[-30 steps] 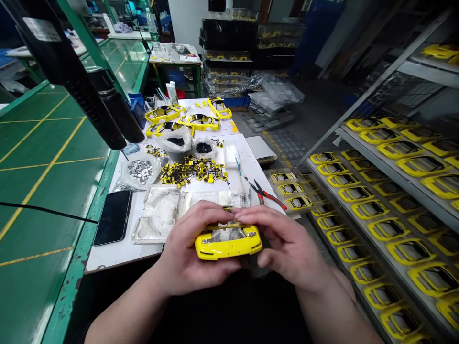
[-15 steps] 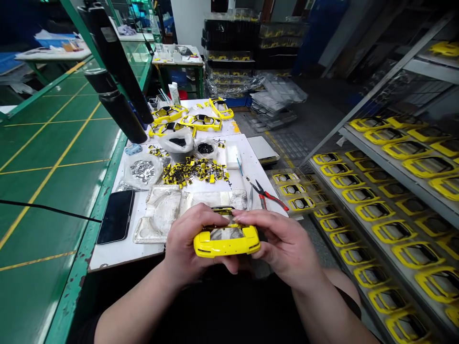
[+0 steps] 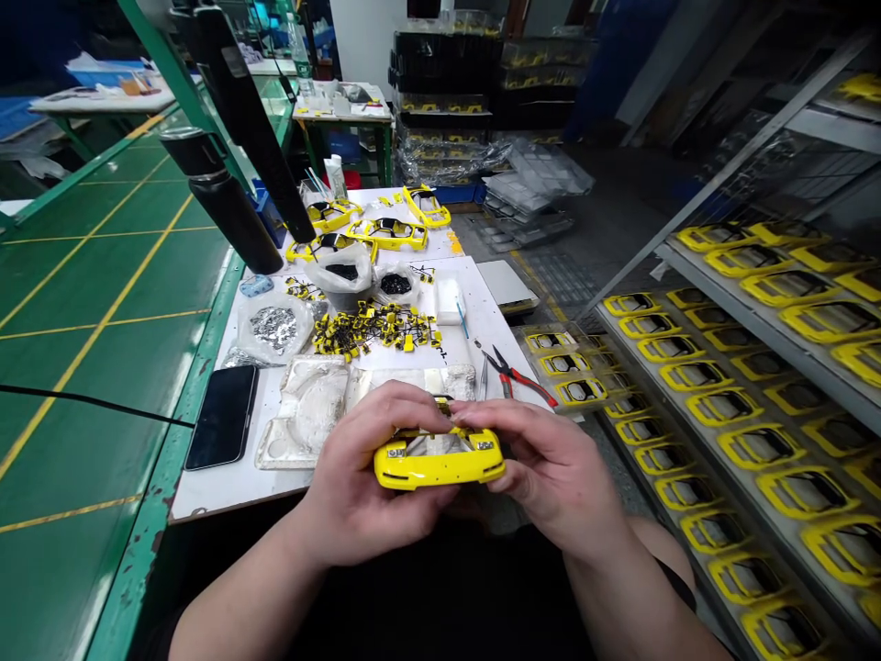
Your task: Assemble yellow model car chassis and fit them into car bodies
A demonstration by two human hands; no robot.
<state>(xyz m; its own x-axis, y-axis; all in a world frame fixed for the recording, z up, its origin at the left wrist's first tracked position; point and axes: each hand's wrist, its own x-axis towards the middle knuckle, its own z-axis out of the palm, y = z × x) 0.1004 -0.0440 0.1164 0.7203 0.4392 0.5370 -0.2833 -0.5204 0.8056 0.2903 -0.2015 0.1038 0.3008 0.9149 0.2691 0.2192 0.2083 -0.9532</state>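
since this glossy yellow model car shell [image 3: 440, 469] is looking light but brittle, the left hand [image 3: 358, 487] and right hand [image 3: 551, 477] are gripping its edges at lower center, fingers [image 3: 499, 416] curled closed.

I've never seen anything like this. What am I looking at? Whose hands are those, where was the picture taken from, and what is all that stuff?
There is no machine here. These are a person's own two bare hands, seen through a single camera worn on their head, which looks forward and down. The left hand and the right hand hold a small yellow model car body between them. On the white bench top in front of the person lie a phone, red-handled pliers and a heap of small yellow and black parts. To the right, many more yellow bodies sit in neat rows.
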